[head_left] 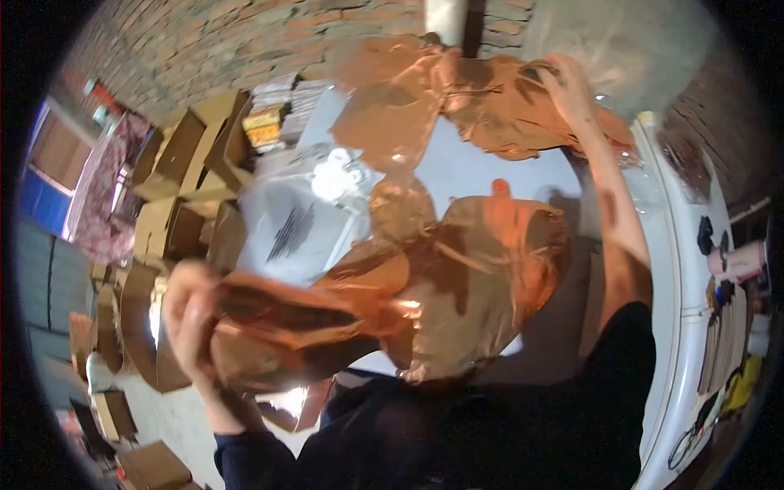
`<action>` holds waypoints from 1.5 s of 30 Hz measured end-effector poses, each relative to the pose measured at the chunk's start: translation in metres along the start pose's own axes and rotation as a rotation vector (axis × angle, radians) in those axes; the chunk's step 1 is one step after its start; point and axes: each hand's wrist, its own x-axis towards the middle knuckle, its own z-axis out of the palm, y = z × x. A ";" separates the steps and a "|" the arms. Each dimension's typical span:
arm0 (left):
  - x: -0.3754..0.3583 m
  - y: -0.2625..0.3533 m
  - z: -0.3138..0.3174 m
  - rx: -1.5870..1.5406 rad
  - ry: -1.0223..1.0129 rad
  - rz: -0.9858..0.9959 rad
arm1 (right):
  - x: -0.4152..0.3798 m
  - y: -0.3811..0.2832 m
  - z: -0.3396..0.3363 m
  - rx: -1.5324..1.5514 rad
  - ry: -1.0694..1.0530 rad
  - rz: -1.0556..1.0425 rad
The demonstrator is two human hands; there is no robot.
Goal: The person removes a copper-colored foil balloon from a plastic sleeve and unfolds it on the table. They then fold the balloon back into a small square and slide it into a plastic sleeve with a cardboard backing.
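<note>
No legible txt, brands, nos. or signs on my feed. I get only blurry marks on the orange-yellow pack (263,131) by the desk's (465,163) far L corner, plus dark strokes (291,231) on clear plastic (260,208) nr its L edge; can't read either.

Light is fairly bright, with white glare on the clear plastic sheet (286,233) and highlights on the shiny copper-coloured foil (482,286). Dark shadows fall across the foil and the right forearm (616,212). The left hand (189,314) is blurred; round-lens distortion bends the edges into black corners.
</note>
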 end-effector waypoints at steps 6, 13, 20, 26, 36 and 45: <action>0.019 0.079 0.081 -0.218 -0.591 -0.004 | -0.088 -0.223 -0.012 0.859 -0.830 -0.333; 0.030 0.128 0.074 -0.162 -1.006 0.052 | -0.130 -0.286 -0.013 1.364 -1.230 -0.324; 0.041 0.166 0.071 0.379 -1.231 -0.020 | -0.162 -0.321 -0.080 1.344 -1.195 -0.238; 0.055 0.169 0.056 0.475 -1.047 0.293 | -0.174 -0.291 -0.057 1.073 -1.002 -0.252; 0.056 0.134 -0.027 0.386 -0.629 0.136 | -0.187 -0.172 -0.078 0.870 -0.779 0.244; -0.072 -0.020 0.044 0.209 -0.767 -0.451 | -0.169 -0.077 -0.101 0.805 -0.508 0.323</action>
